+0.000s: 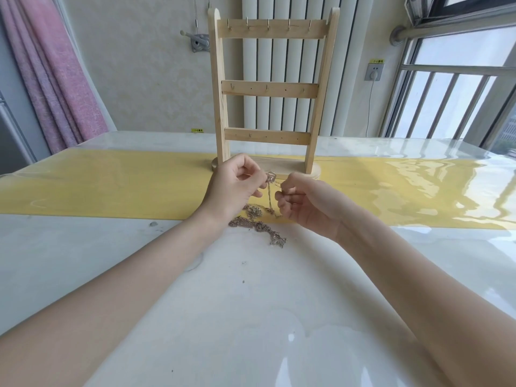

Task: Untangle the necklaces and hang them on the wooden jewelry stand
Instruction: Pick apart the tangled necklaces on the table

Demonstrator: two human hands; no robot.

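Note:
A tangle of thin metal necklaces (258, 226) lies on the table just in front of me, with one strand lifted up from it. My left hand (234, 188) pinches the top of that strand near a small pendant (271, 176). My right hand (304, 203) pinches the same chain just to the right, fingers curled. Behind both hands stands the wooden jewelry stand (269, 89), upright on its oval base, with three crossbars carrying small hooks. No necklace hangs on any hook.
The glossy white table (251, 317) has a yellow runner (111, 185) across its middle, under the stand. A radiator (279, 65) and wall are behind, a pink curtain (53, 74) at left, a window with rails (446, 101) at right.

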